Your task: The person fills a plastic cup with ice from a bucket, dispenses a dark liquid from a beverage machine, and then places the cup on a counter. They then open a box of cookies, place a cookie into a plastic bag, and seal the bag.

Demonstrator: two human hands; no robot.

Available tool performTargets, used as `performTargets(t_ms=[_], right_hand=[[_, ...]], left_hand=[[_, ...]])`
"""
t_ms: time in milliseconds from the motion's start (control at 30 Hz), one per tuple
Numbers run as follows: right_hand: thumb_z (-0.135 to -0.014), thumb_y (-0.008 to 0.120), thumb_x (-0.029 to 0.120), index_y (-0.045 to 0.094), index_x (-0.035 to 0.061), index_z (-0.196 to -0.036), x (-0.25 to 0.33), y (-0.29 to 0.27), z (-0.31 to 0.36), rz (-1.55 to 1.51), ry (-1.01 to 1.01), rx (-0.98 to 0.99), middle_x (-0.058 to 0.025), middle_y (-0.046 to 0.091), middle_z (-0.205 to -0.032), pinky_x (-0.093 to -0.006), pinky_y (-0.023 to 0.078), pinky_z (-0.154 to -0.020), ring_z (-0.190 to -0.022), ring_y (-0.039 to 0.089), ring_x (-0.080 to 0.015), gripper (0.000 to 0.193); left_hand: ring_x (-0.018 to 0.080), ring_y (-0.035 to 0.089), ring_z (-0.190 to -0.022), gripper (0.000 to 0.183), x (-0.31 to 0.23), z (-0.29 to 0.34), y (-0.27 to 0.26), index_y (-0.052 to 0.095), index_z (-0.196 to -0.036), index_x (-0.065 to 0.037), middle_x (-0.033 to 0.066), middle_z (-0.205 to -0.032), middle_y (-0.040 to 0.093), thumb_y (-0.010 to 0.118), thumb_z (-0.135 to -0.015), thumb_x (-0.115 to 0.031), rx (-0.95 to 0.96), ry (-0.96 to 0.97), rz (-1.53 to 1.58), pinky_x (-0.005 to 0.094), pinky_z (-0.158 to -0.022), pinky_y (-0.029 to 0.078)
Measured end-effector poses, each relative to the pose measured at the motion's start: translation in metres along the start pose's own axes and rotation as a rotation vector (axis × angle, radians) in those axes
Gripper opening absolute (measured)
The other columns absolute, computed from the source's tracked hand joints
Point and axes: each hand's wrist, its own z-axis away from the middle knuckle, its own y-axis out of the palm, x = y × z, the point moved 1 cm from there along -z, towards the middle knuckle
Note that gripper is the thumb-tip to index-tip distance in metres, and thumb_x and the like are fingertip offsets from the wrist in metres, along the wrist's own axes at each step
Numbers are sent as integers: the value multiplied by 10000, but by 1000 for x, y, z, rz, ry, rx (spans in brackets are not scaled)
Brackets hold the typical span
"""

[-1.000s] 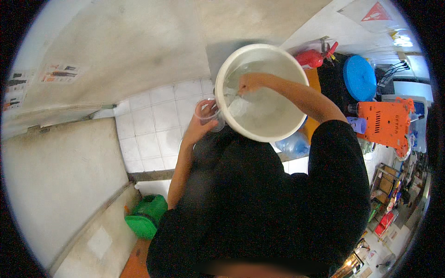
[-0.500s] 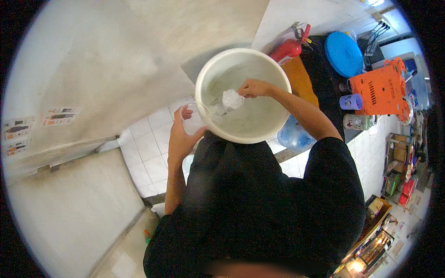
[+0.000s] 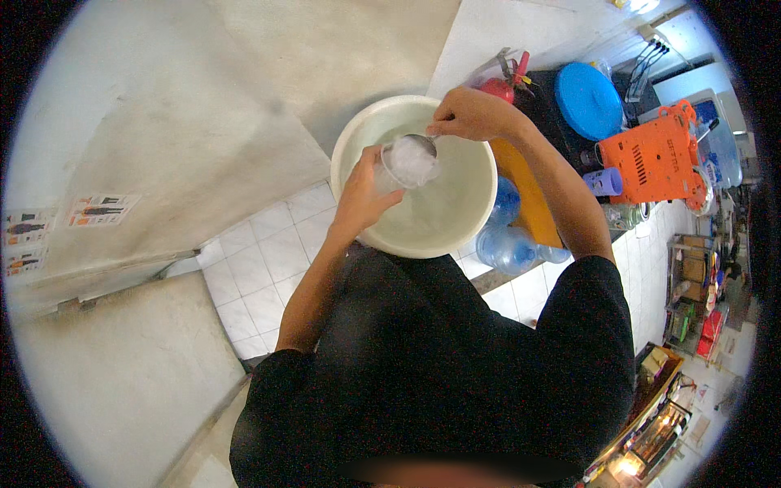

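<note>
A large cream bucket (image 3: 345, 154) stands in front of me, its inside pale and cloudy. Over it my left hand (image 3: 364, 195) is wrapped round a clear plastic cup (image 3: 389, 172), tilted with its mouth toward the right. Whitish ice (image 3: 413, 163) shows at the cup's mouth. My right hand (image 3: 470, 115) is closed on the handle of a metal scoop (image 3: 425, 143), above the bucket's far right rim. The scoop's bowl meets the cup's mouth; whether the two touch, I cannot tell.
Blue water jugs (image 3: 506, 248) stand right of the bucket, beside an orange-brown panel (image 3: 527, 195). A red fire extinguisher (image 3: 498, 88) is behind. On the dark counter are a round blue lid (image 3: 589, 101), a purple cup (image 3: 602, 181) and an orange crate-like thing (image 3: 651, 159). Walls rise at left.
My left hand has brought the cup from the bucket's left rim to over its middle. My right hand has risen up and to the right, bringing the scoop's ice to the cup.
</note>
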Motion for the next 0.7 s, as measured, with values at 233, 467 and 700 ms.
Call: performTargets(t_ms=[233,467,700], right_hand=[[-922,686,313,780,67,-948,52,-48,64,301,19,-397,-167,726,-855,-446,537,-734,-796,698,-346,265],[-905,684,318,777,59,-939,29,-48,81,239,172,-460,-171,726,-883,-458,539,-756,-824,684,-374,277],[-915,660,377,768,25,-877,-13,40,27,159,131,-98,-207,714,-854,-490,534,-733,-782,693,-377,370]], left_hand=[[400,584,-1264,865,3,-3,8,405,-1417,-45,235,-1313,604,871,-701,-186,9,140,29,455,-1075,457],[329,589,-1244,764,-10,17,-20,471,-1356,-25,185,-1282,610,891,-737,-181,197,-201,208,419,-1049,470],[263,515,-1312,807,7,42,-12,412,-1407,-41,129,-1354,543,870,-744,-67,-32,-66,552,398,-1091,453]])
